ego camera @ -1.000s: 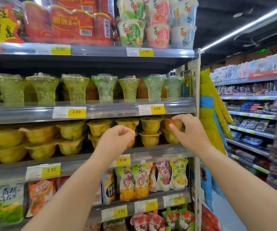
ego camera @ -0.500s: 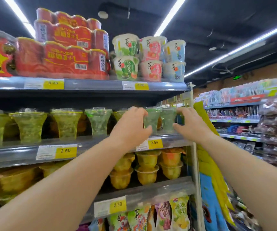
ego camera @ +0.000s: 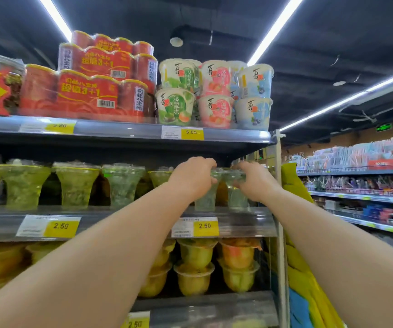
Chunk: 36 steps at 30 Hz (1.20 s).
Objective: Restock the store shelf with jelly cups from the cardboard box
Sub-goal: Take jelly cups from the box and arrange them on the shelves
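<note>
Long bright ceiling lights [ego camera: 276,27] are shining over a store aisle. On the grey metal middle shelf [ego camera: 245,224], a row of tall clear plastic cups of green jelly [ego camera: 74,185] is standing. At its right end, the left hand [ego camera: 192,178] is curling over the rim of one green jelly cup [ego camera: 206,198], and the right hand [ego camera: 256,183] is gripping the next cup [ego camera: 237,197], beside it. It is blurry, so the cups may be resting or lifted. The person seems to be setting these two in place. Next, both hands are needing a gentle let-go so nothing tips.
</note>
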Each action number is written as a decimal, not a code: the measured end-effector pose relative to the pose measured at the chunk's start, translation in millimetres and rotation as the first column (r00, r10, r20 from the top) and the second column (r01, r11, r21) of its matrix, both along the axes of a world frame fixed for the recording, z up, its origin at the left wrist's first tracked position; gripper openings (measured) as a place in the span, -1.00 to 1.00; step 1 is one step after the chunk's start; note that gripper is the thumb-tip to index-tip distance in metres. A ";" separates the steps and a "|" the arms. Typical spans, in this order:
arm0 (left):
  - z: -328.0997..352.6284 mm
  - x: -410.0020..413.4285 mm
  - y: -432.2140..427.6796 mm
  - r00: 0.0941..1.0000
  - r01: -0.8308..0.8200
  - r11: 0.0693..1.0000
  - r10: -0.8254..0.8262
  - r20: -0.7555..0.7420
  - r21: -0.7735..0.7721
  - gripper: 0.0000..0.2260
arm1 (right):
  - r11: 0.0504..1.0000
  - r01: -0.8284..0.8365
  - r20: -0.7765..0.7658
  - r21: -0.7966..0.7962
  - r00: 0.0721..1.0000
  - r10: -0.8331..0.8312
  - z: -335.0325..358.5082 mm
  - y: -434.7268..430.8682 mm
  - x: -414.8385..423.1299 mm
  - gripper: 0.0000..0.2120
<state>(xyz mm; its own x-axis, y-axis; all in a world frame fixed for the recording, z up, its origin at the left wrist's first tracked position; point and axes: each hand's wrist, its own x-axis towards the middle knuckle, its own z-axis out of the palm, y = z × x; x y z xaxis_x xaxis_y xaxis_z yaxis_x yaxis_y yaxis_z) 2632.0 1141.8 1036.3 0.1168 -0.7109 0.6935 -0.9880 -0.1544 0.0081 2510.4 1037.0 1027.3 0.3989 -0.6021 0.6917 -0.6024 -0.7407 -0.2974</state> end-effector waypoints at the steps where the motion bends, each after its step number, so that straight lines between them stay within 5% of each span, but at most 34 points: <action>1: 0.6 -0.6 1.8 1.000 0.008 1.000 -0.008 -0.011 -0.006 -0.65 | 1.000 0.001 0.012 -0.006 1.000 0.000 -0.3 1.3 -2.3 -0.52; 12: -2.6 -7.4 12.2 0.994 0.047 0.998 -0.052 -0.099 -0.051 -0.67 | 0.999 -0.032 0.003 -0.001 0.999 0.032 1.2 25.4 -29.0 -0.55; 21: -5.2 -12.0 3.7 0.986 0.080 0.995 -0.088 -0.141 -0.062 -0.63 | 0.994 0.109 -0.168 0.005 0.980 -0.107 2.8 26.8 -23.9 -0.45; 26: 13.3 4.1 33.5 0.997 0.070 0.998 -0.070 0.016 0.003 -0.41 | 0.921 0.310 -0.244 -0.237 0.898 -0.365 12.7 49.9 -23.4 -0.41; 30: 32.5 44.9 72.4 0.997 -0.069 0.997 0.068 0.046 0.017 -0.46 | 0.939 0.121 -0.148 -0.322 0.973 -0.176 20.8 82.6 -0.6 -0.44; 36: 25.9 114.6 108.3 0.943 -0.332 0.916 0.316 0.105 0.224 -0.42 | 0.945 -0.062 -0.346 -0.321 0.937 -0.056 22.5 112.4 77.3 -0.41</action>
